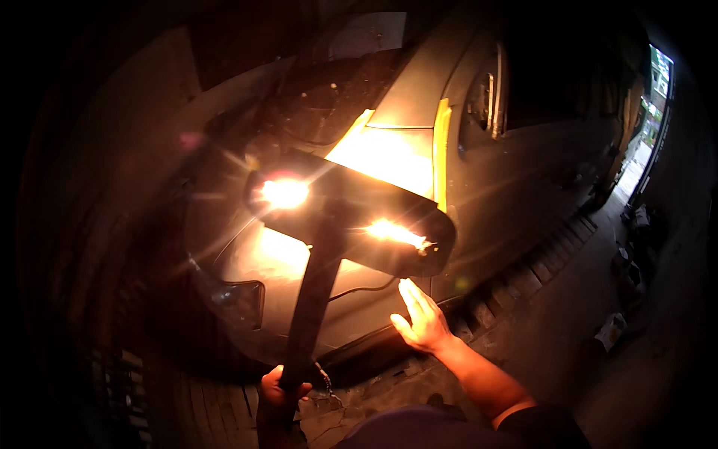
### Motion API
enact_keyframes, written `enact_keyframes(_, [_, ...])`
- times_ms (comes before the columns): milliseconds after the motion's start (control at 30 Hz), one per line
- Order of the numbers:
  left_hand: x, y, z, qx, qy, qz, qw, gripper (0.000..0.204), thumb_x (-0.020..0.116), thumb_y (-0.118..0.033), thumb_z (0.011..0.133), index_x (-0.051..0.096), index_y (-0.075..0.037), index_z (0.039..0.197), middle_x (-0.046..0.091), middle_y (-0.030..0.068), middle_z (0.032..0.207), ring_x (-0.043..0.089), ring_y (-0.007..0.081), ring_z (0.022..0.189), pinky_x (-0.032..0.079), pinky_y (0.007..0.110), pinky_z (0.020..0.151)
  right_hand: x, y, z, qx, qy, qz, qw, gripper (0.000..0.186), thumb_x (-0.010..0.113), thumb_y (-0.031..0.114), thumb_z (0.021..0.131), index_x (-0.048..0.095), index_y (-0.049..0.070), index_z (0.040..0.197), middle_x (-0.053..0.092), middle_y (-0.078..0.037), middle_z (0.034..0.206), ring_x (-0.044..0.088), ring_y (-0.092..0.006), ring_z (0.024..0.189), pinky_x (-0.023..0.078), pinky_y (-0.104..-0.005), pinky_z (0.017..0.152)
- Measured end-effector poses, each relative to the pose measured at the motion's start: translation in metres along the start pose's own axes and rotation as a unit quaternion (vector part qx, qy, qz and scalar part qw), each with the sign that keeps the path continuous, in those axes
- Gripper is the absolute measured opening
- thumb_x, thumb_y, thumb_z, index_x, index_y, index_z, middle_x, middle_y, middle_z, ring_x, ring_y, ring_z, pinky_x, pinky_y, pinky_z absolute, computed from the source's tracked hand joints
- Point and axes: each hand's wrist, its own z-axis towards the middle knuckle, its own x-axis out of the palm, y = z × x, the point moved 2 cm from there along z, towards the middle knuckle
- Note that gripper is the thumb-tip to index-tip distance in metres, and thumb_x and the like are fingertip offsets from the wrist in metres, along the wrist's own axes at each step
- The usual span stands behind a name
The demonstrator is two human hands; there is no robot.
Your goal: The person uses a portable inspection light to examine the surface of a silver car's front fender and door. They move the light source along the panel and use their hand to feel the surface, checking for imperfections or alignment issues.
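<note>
My left hand [278,385] is wrapped round the dark handle of a heat lamp [351,198] at the lower middle. Two glaring orange-white openings show in its wide, dark head, which hangs in front of a car [340,303]. Strong light falls on the car panel [389,157] behind the lamp, bordered by yellow tape [442,153] on its right and upper left. My right hand [422,318] is raised with fingers stretched out and thumb apart. It holds nothing, and its fingertips are close below the right end of the lamp head; whether they touch it I cannot tell.
A headlight [238,299] sits at the car's front left. A twisted cord [324,378] dangles beside the lamp handle. Along the car's right side runs a strip of slats [516,283]. White-and-dark items [611,329] lie on the floor at right, below a bright doorway [645,146].
</note>
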Motion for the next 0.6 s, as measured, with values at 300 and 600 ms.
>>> enact_keyframes(300, [0.075,0.014,0.01,0.14,0.023,0.118,0.983,0.031,0.08,-0.026,0.08,0.068,-0.004,0.098,0.068,0.006,0.08,0.065,0.0118,0.069,0.051,0.029,0.063,-0.008,0.054,-0.037,0.175,0.043,0.284,0.942,0.046,0.066,0.014,0.087,0.052,-0.004,0.127,0.063,-0.018,0.114,0.062,-0.0275,0.107,0.049,-0.0375,0.093])
enact_keyframes(600, [0.119,0.034,0.012,0.235,-0.018,0.195,0.952,0.029,0.074,-0.026,0.086,0.062,-0.004,0.101,0.068,0.0092,0.076,0.069,0.0214,0.066,0.054,0.034,0.06,0.003,0.067,-0.017,0.26,0.008,0.282,0.924,0.038,0.076,0.02,0.083,0.05,0.0,0.102,0.067,-0.012,0.087,0.066,-0.0183,0.076,0.054,-0.0349,0.069])
